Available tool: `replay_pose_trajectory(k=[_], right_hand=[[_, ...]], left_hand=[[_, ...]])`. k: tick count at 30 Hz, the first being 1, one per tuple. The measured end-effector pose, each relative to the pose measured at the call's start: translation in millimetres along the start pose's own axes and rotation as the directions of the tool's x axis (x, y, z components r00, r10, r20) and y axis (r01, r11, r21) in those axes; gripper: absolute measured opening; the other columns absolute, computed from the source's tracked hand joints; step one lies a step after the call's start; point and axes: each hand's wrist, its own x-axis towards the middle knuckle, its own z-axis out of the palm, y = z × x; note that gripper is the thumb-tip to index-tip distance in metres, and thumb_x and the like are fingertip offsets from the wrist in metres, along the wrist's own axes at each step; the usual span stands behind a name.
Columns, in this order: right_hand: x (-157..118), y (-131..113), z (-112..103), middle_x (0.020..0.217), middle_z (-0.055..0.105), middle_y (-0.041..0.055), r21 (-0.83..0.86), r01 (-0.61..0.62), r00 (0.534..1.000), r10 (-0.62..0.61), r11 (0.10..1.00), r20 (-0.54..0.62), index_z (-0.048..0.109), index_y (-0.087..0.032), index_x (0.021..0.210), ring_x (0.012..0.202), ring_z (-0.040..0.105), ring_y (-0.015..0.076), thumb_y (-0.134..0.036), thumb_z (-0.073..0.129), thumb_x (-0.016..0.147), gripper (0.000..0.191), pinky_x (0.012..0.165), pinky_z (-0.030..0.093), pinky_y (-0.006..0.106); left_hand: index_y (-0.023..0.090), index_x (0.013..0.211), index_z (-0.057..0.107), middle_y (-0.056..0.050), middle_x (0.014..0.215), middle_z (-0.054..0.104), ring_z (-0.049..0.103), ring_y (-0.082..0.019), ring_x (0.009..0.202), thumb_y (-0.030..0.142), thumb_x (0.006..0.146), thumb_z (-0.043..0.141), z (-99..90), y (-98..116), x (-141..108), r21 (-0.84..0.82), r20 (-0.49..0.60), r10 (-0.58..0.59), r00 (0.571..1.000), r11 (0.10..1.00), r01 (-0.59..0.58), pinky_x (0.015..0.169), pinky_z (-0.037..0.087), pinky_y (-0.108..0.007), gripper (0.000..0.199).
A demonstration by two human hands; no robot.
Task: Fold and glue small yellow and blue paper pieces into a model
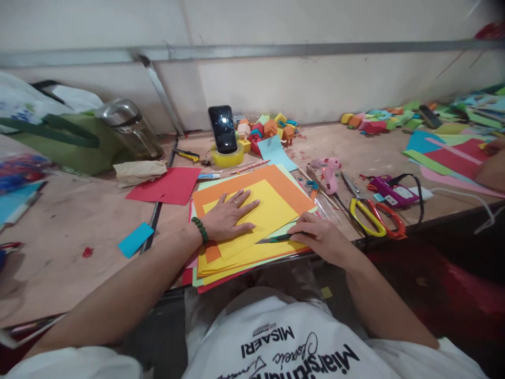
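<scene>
My left hand lies flat with its fingers spread on a yellow sheet of paper. That sheet rests at an angle on a stack of coloured paper, with an orange sheet showing around it. In my right hand is a slim craft knife with a dark green handle. Its thin blade points left, close along the lower edge of the yellow sheet, over pale green paper. I cannot tell whether the blade touches the paper. The stack reaches slightly past the table's front edge.
Behind the stack, a phone leans on a yellow tape roll. Right of it lie a pink glue gun, large scissors and a purple device with a cable. A red sheet lies left. Another person's hand is far right.
</scene>
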Motion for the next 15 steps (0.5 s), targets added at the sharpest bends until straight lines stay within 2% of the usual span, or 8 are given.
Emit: replay_pose_trajectory(k=[15], right_hand=[[7,-23,18,0.08,0.058,0.0026,-0.047,0.08,0.997,-0.08,0.996,0.005,0.069,-0.021,0.09,0.071,0.06,0.0126,-0.027,0.049,0.095,0.022,0.063,0.046,0.023]], left_hand=[[0.027,0.149,0.023,-0.014,0.158,0.016,0.014,-0.033,0.145,0.066,0.089,0.027,7.3,-3,0,-0.003,-0.051,0.008,0.999,1.0,-0.008,0.111,0.014,-0.057,0.071]])
